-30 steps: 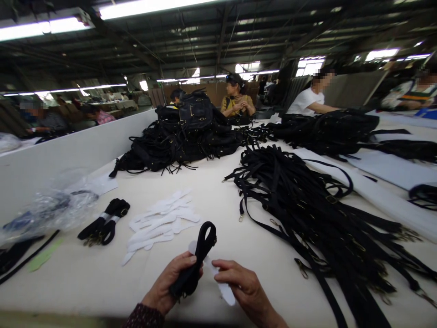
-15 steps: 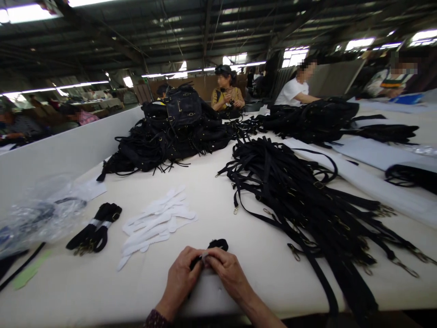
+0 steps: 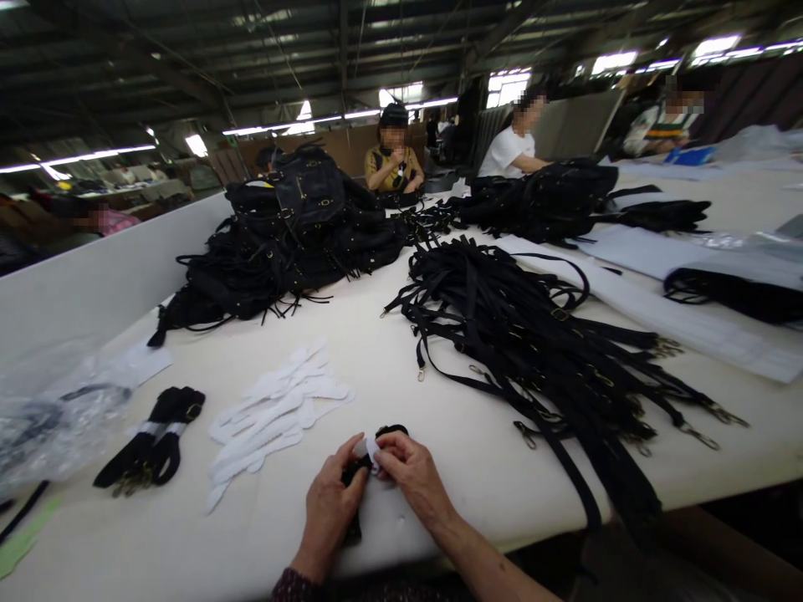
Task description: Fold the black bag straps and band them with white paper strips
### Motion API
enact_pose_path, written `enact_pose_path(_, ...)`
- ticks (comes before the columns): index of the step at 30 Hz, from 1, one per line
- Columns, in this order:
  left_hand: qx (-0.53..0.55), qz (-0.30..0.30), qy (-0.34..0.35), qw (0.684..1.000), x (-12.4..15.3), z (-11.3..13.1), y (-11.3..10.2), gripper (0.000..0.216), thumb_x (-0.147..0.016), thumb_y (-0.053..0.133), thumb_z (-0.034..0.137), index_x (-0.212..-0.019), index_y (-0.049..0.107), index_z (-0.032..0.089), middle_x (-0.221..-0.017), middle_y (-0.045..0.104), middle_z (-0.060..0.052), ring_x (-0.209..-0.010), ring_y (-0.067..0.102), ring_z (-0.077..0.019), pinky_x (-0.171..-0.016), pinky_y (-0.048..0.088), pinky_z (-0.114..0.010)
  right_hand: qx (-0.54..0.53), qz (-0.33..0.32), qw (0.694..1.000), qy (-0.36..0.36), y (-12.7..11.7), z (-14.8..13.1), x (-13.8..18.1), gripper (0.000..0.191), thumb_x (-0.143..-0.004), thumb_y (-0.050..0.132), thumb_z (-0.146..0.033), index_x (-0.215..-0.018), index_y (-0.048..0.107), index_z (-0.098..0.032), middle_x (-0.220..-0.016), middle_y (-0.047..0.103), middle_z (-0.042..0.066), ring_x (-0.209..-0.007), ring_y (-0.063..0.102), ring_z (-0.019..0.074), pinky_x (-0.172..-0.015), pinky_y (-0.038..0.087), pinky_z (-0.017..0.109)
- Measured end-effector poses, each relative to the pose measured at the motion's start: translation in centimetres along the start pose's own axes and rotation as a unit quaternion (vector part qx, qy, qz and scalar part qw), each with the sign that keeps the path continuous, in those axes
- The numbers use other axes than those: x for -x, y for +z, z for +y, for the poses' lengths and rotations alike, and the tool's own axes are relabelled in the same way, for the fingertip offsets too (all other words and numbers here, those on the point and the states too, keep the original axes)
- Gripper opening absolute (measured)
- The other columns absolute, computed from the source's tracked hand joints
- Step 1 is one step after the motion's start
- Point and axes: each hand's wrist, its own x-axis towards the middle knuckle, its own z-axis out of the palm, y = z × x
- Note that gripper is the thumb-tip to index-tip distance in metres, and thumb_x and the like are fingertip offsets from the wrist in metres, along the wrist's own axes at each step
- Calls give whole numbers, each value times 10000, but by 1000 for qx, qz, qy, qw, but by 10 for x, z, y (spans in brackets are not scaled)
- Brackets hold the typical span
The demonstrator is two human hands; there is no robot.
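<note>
Near the table's front edge, my left hand (image 3: 332, 499) is closed around a folded black strap (image 3: 392, 430), which shows above and below the fingers. A white paper strip (image 3: 370, 451) lies across the strap's middle. My right hand (image 3: 411, 477) pinches this strip between thumb and fingers, close against the left fingertips. Left of my hands lies a loose pile of white paper strips (image 3: 276, 410). Farther left are folded black straps (image 3: 154, 439) with white bands around them and brass clips at one end.
A large heap of black straps (image 3: 514, 334) with metal clips spreads over the right side. Black bags (image 3: 282, 226) are piled at the back left beside a white partition (image 3: 125, 259). Clear plastic (image 3: 56, 410) lies at the left. Co-workers (image 3: 514, 150) sit across the table.
The view has turned slightly to the right. More of the white strip shows between my hands now, and my right fingers have shifted on it. The strap stays in my left hand.
</note>
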Motion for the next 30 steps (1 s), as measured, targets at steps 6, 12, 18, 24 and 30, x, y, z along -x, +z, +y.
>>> enact_pose_path(6, -8, -9, -23, 1000, -3, 0, 0, 542, -780, 627, 313, -1319, 578, 307, -1081, 755, -47, -1037, 688, -248, -940, 505, -393, 37, -7, 999, 24, 0, -3, -3, 216, -755, 692, -389, -787, 664, -178, -644, 676, -12, -555, 585, 109, -558, 455, 238)
enact_pose_path(12, -34, 10, 14, 999, 2, -4, 2, 510, -795, 625, 312, -1304, 588, 295, -1113, 738, -58, -1044, 676, -249, -957, 503, -405, 124, -47, 987, 87, -1, -9, -17, 118, -704, 651, -294, -704, 654, -176, -550, 656, -18, -462, 558, 93, -449, 371, 196)
enact_pose_path(18, -56, 18, 61, 996, 7, -9, 5, 466, -828, 605, 298, -1294, 592, 294, -1141, 722, -59, -1045, 667, -237, -981, 506, -395, 132, -43, 986, 91, 0, -5, -22, 102, -693, 632, -278, -678, 640, -177, -536, 659, -17, -436, 556, 89, -423, 356, 183)
enact_pose_path(24, -98, 17, 97, 990, 9, -9, 6, 459, -870, 541, 251, -1326, 554, 299, -1107, 714, -44, -1021, 662, -203, -963, 528, -393, 131, -46, 986, 94, 2, -1, -25, 99, -697, 616, -268, -662, 622, -175, -492, 625, -29, -420, 545, 91, -410, 343, 183)
enact_pose_path(30, -116, 11, 121, 986, 9, -9, 8, 479, -872, 548, 232, -1344, 540, 312, -1093, 720, -32, -1004, 664, -195, -929, 548, -375, 130, -44, 986, 98, 8, -2, -25, 109, -724, 603, -269, -673, 611, -173, -445, 585, -36, -416, 536, 99, -433, 366, 194)
